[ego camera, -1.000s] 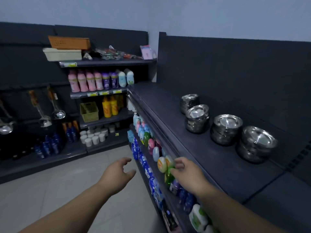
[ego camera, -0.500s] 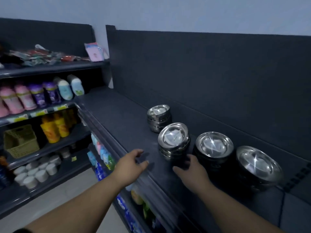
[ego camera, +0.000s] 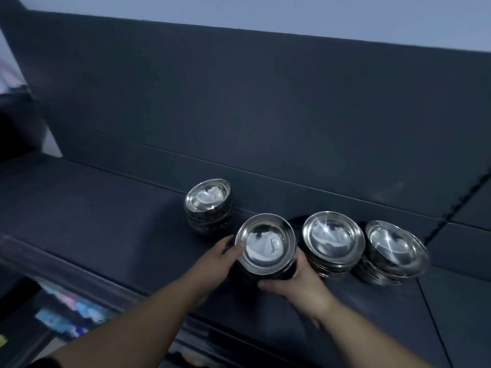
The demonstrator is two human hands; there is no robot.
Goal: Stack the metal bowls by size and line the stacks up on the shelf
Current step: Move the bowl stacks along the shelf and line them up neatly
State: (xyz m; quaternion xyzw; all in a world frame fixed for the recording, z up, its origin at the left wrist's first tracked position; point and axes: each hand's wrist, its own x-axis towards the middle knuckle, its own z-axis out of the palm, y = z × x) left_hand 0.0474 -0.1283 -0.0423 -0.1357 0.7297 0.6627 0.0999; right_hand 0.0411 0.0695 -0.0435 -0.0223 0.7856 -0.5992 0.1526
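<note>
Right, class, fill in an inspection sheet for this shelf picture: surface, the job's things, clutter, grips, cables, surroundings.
Surface: dark shelf top, with a panel seam towards its right end.
Job's things: four stacks of metal bowls in a row; the leftmost stack stands further back than the second stack, third stack and rightmost stack.
Clutter: nothing seen.
Grips: left hand and right hand hold the second stack from either side; whether it is lifted or resting cannot be told.
Cables: nothing seen.
Surroundings: dark back panel behind the bowls; blurred coloured products on a lower shelf at the left.
</note>
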